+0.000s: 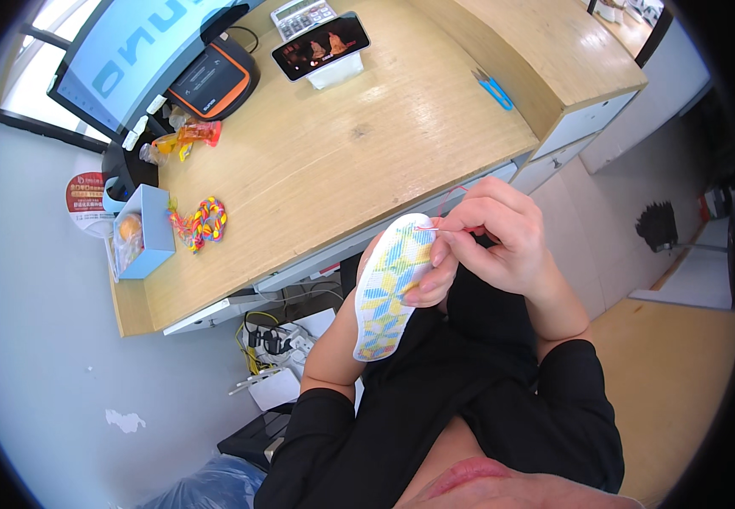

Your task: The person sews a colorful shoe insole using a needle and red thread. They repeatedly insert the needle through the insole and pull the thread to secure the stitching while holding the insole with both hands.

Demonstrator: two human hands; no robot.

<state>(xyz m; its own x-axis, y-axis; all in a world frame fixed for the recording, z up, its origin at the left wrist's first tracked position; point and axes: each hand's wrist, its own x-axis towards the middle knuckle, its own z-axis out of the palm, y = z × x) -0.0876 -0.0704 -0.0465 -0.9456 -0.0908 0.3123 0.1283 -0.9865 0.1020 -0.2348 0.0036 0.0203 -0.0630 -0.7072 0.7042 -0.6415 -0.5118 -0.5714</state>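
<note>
A white insole with a blue, yellow and green pattern is held up in front of my lap. My left hand grips it from behind, with fingertips curled round its right edge. Close to the insole's rounded top end, my right hand pinches a thin needle between thumb and forefinger. The needle's far end lies against the patterned face; whether it goes into the fabric I cannot tell. Red thread loops up above my right fingers.
On the wooden desk are blue thread snips, a propped phone, a calculator, an orange-black device, a bundle of colourful braided thread and a light-blue box. Cables and a power strip sit below the desk.
</note>
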